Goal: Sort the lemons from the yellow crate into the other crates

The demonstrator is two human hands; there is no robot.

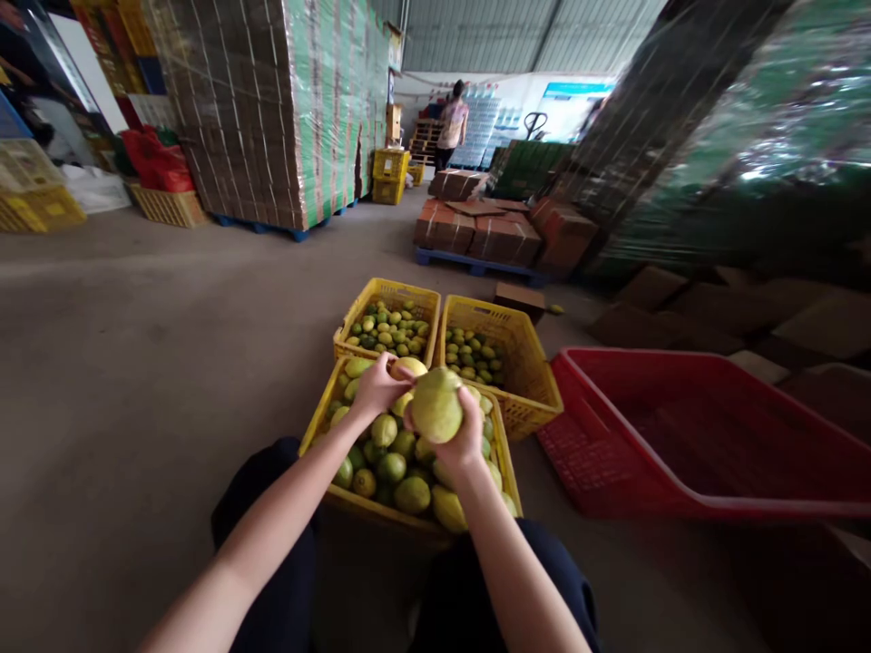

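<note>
My right hand is closed around a big yellow-green lemon, lifted above the near yellow crate. Just left of it, my left hand grips a paler yellow lemon, partly hidden by the fingers. Green and yellow lemons fill the near crate between my knees. Behind it stand two more yellow crates: the left one holds many smaller lemons, and the right one has small green lemons lower down inside.
A large red crate stands at the right, beside flattened cardboard. Beyond the crates, brown cartons lie on a blue pallet. Wrapped carton stacks rise at left and right. A person is at the back near a pallet jack.
</note>
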